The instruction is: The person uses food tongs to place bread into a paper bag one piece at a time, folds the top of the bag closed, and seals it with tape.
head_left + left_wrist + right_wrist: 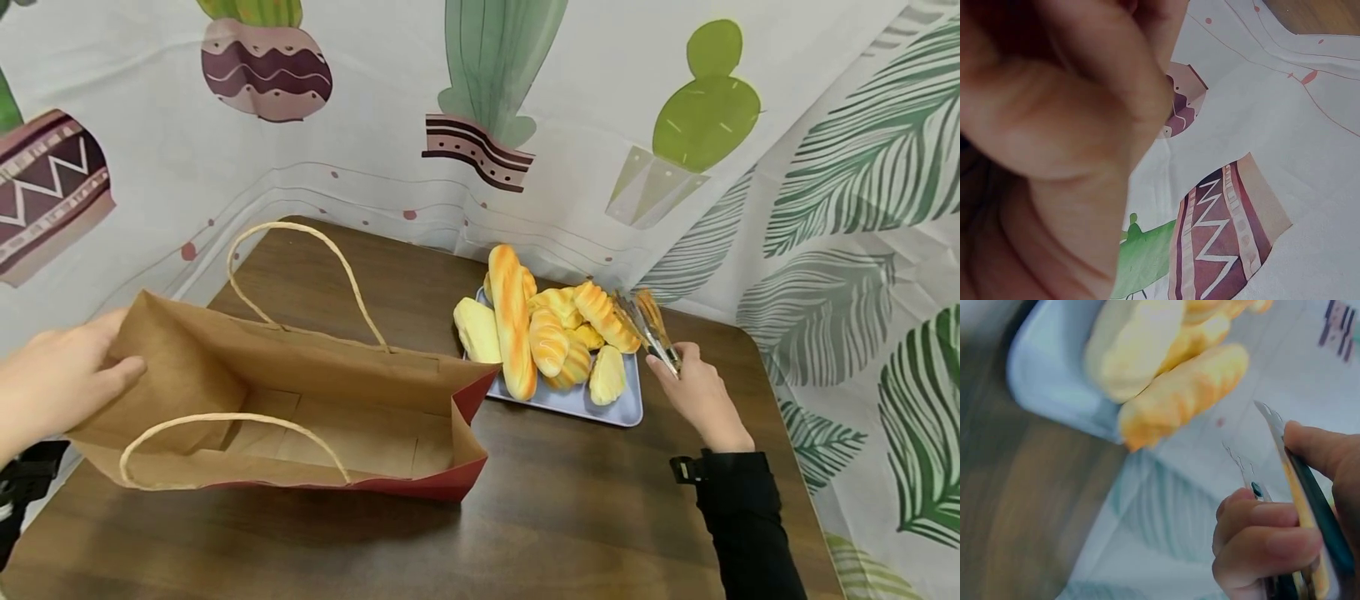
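A brown paper bag (322, 360) with a red outside and two rope handles stands open-mouthed at the left of the table. My left hand (75, 375) pinches its left edge, thumb over the inner side; the left wrist view shows that hand (1066, 112) close up, the bag barely distinguishable there. Metal tongs (649, 327) are gripped in my right hand (703, 398), beside the right end of a blue-grey tray (628, 410). In the right wrist view, the tips of the tongs (1291, 465) are apart with nothing between them. Bread pieces on the tray include a long baguette (512, 321).
A twisted roll (606, 317) lies at the tray's right back, and a pale bun (477, 330) overhangs its left edge. The brown table (570, 500) meets a cactus-print cloth (375, 100) behind and at the right.
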Motion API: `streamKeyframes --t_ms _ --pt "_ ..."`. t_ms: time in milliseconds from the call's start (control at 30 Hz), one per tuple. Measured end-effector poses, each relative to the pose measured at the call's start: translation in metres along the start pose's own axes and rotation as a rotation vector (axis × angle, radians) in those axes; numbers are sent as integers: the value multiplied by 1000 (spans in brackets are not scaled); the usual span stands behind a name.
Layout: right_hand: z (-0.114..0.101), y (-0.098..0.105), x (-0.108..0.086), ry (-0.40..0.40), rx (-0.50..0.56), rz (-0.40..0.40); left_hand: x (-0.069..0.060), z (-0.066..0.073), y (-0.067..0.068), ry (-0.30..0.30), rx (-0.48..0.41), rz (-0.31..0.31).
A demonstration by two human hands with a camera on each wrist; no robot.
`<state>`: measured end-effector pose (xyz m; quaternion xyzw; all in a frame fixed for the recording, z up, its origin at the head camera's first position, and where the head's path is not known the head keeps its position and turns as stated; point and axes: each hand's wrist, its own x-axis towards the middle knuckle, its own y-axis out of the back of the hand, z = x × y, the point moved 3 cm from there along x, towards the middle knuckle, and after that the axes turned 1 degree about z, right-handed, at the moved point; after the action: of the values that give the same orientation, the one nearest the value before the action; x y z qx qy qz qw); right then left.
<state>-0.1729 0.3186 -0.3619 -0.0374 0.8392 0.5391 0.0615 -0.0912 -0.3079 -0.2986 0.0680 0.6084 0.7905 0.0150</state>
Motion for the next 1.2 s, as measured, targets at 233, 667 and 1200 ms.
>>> streamKeyframes --t_ms 233,667,1200 --pt "-36 -9 0 129 4 -73 0 0 -1 -4 -2 6" --pt "-83 -35 6 268 42 -174 -2 4 1 -6 0 -17" --pt "-118 -49 9 185 56 -305 -2 0 -1 2 28 -43"
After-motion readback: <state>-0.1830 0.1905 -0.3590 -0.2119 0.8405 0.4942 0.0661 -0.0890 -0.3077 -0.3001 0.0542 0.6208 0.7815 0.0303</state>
